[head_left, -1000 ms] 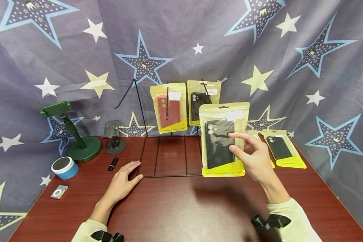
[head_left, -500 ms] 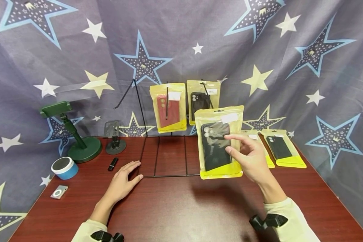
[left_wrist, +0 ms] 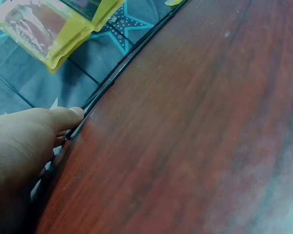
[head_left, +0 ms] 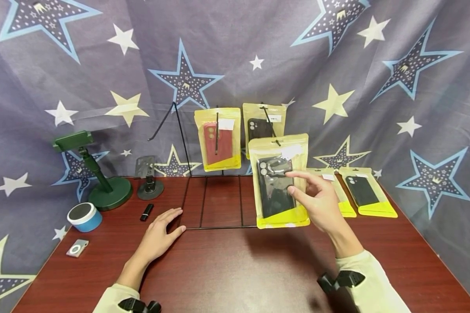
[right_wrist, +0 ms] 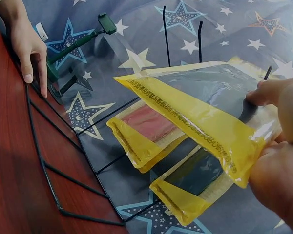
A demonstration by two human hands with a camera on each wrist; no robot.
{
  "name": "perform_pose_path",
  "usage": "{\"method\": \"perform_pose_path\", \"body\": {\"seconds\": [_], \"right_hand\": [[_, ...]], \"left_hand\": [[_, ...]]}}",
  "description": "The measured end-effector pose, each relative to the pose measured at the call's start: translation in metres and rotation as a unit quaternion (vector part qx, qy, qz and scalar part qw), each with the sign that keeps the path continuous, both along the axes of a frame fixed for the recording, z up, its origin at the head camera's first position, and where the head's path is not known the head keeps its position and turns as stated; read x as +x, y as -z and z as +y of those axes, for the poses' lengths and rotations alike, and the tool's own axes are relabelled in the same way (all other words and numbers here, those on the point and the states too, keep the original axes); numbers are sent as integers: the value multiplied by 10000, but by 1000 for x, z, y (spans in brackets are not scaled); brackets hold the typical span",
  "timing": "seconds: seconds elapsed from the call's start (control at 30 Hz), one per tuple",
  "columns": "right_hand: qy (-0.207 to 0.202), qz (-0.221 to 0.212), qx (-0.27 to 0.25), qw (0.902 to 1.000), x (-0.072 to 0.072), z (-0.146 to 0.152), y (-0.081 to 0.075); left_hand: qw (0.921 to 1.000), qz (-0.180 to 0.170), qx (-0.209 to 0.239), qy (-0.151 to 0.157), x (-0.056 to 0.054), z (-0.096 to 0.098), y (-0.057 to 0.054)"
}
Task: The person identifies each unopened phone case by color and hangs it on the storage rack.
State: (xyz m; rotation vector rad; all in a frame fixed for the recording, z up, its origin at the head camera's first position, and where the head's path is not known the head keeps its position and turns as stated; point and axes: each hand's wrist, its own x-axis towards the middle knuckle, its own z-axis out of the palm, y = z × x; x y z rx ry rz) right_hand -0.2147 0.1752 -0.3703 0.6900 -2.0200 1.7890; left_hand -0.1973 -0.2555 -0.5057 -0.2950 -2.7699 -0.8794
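Observation:
My right hand [head_left: 317, 198] pinches a clear-and-yellow zip pouch [head_left: 282, 219] by its right side, thumb in front; a black phone case [head_left: 276, 195] is inside. The pouch is upright before the right hook of a black wire display rack [head_left: 240, 202]. That hook's tip overlaps the pouch's top at the hanging hole; I cannot tell whether it passes through. Behind hangs another pouch with a black case [head_left: 258, 128]. Left of it, a pouch with a red case [head_left: 221, 145] hangs on the middle hook. My left hand [head_left: 158, 234] rests at the rack's front left corner, fingers extended, thumb touching the wire [left_wrist: 90, 102].
Two more pouches lie at right, one partly behind my right hand, the other pouch [head_left: 362, 191] in full view. At left stand a green phone stand [head_left: 105, 191], a dark folding stand [head_left: 149, 187], a blue round speaker [head_left: 84, 217], a black stick [head_left: 146, 212] and a small player [head_left: 77, 248].
My right hand has carried the pouch leftward, dipping slightly and then rising, so its top now meets the right hook's tip. The left hand has stayed at the rack corner.

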Motion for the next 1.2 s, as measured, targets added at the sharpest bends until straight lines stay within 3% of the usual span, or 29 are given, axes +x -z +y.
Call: {"method": "perform_pose_path", "body": {"seconds": [0.23, 0.57, 1.2], "right_hand": [[-19, -386, -117, 9992, -16, -7, 1], [-171, -594, -539, 9966, -53, -20, 2], [181, -819, -1128, 9901, -112, -45, 1]], "left_hand": [[10000, 47, 1, -2, 0, -1, 1], [10000, 43, 9, -14, 1, -1, 1], [10000, 36, 59, 11, 2, 1, -2]]}}
